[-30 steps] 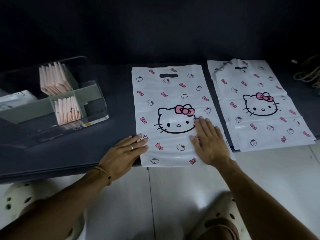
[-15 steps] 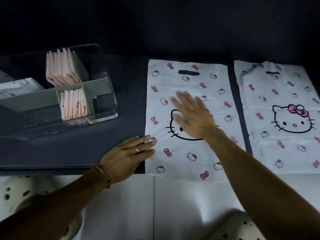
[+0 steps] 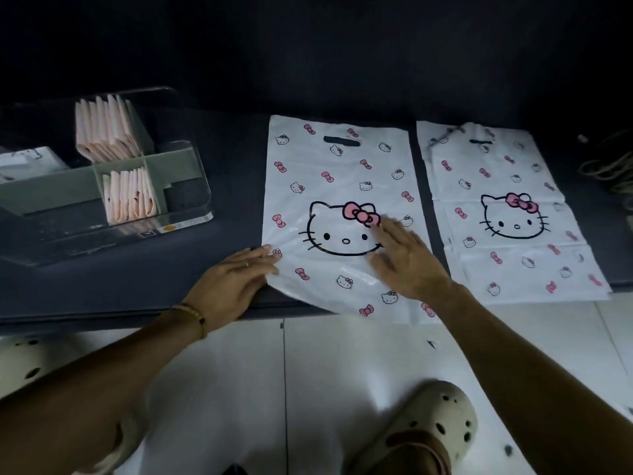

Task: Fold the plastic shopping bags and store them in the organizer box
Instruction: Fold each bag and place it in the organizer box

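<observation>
A white plastic bag point(image 3: 337, 173) printed with a cat face and pink bows lies flat on the dark mat point(image 3: 222, 159). Its near edge hangs over onto the white floor. My left hand point(image 3: 233, 282) lies flat at the bag's left edge, fingertips on the plastic. My right hand point(image 3: 406, 260) presses flat, fingers spread, on the bag's lower right, just right of the cat face. A stack of several like bags point(image 3: 507, 207) lies to the right. The clear organizer box point(image 3: 185, 200) at the left holds folded pink bags point(image 3: 106, 130) in two compartments.
A grey-green divider point(image 3: 51, 190) splits the organizer box. Coiled cord point(image 3: 613, 166) lies at the far right edge. Cream clogs show at the bottom: one point(image 3: 428, 426) under my right arm, another point(image 3: 20, 365) at the left. White tiled floor point(image 3: 308, 389) runs along the mat's near edge.
My right hand slid up over the cat face, then back down and right to the bag's lower right. The left hand stayed at the left edge.
</observation>
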Demonstrator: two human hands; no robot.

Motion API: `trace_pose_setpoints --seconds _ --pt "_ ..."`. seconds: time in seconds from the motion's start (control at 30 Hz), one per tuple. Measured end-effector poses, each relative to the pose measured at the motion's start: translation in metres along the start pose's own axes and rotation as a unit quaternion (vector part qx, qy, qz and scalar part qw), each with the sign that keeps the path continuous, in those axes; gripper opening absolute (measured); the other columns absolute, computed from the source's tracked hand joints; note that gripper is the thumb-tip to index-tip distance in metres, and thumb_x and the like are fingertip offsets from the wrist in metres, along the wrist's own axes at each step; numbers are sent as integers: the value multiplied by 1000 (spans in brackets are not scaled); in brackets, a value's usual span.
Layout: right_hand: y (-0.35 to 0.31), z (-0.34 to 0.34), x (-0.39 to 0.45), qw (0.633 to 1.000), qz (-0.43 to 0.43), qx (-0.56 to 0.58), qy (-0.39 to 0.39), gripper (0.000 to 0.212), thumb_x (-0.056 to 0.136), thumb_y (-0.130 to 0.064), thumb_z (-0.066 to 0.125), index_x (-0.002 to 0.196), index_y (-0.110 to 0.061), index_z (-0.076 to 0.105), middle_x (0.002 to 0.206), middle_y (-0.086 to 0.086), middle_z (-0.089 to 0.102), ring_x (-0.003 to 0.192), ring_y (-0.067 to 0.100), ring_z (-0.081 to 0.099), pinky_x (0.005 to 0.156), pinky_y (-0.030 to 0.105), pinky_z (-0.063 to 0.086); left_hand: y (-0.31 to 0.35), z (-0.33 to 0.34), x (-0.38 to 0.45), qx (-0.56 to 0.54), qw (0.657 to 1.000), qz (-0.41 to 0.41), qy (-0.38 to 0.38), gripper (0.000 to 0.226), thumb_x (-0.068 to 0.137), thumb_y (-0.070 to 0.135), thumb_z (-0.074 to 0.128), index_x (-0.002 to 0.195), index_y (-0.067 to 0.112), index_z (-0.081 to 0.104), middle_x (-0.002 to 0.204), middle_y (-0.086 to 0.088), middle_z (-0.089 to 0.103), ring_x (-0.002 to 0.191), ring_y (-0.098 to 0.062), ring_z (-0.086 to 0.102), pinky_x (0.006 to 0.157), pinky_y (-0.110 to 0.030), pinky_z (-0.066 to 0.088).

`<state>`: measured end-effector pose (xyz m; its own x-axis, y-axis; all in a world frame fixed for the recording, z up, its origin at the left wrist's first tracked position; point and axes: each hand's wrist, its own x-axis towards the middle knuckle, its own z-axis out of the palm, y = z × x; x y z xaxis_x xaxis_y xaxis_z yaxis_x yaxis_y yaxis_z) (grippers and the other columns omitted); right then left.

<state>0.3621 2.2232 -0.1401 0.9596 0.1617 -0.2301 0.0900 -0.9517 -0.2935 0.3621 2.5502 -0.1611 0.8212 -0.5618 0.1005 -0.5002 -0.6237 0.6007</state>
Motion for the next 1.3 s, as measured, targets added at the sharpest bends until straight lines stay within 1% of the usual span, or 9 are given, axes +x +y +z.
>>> trace_pose_setpoints --seconds 0.13,0.23,0.37,0.63,0.77,0.87,1.0,1.1,1.3 --pt "0 -22 -48 961 162 222 -25 53 95 -58 41 135 -25 54 149 -4 43 136 13 40 115 39 30 10 -11 17 -138 975 -167 50 25 99 24 48 82 29 65 80 3 67 75 -1 58 70 -22 44" --pt "-8 -48 -61 780 260 570 -7 74 91 -72 28 112 -13 68 121 7 67 104 14 66 93 31 46 13 -23 40 -156 956 -241 56 28 100 21 45 94 5 67 95 -6 68 85 -21 60 73 -28 43" --pt "-10 -62 -77 631 153 760 -3 89 80 -81 33 133 -13 57 133 11 60 122 27 58 102 45 41 17 -38 51 -108 951 -275 95 35 99 22 46 76 -1 58 79 -13 62 71 -23 52 55 -29 34" --pt "-23 -14 -71 832 222 508 8 13 88 -10 65 99 -14 71 105 11 73 100 30 68 89 53 54 17 -50 46 -180 915 -321 167 39 95 24 53 69 -4 57 73 -14 59 68 -22 50 64 -31 42" --pt "-25 -4 -59 834 261 481 79 16 90 -12 56 89 -20 69 97 2 73 91 20 69 72 36 58 22 -56 42 -345 858 -343 165 35 88 38 64 83 3 69 79 -10 71 63 -19 66 48 -27 49" --pt "-22 -4 -50 825 273 484 103 15 92 -17 55 87 -28 65 92 -7 72 85 11 68 58 23 50 20 -60 36 -395 867 -288 91 11 90 15 62 86 11 71 87 -6 72 63 -7 66 48 -17 48" --pt "-17 -10 -41 791 306 508 150 6 89 -31 63 86 -27 67 78 -11 73 79 13 69 57 26 52 18 -53 40 -253 935 -234 89 12 95 15 56 97 22 65 85 21 67 70 7 64 57 -4 44" --pt "-13 -8 -41 756 346 542 123 17 84 -32 70 88 -16 69 80 -1 73 78 22 68 70 36 58 11 -40 50 -184 932 -278 142 9 96 20 53 97 17 61 90 5 65 72 -1 60 57 -13 43" --pt "-18 2 -38 825 342 440 91 21 80 -7 55 81 13 54 71 7 51 68 20 46 64 31 36 -7 -20 51 -218 886 -380 155 27 90 36 62 88 9 66 91 -5 68 83 -22 63 70 -28 47"
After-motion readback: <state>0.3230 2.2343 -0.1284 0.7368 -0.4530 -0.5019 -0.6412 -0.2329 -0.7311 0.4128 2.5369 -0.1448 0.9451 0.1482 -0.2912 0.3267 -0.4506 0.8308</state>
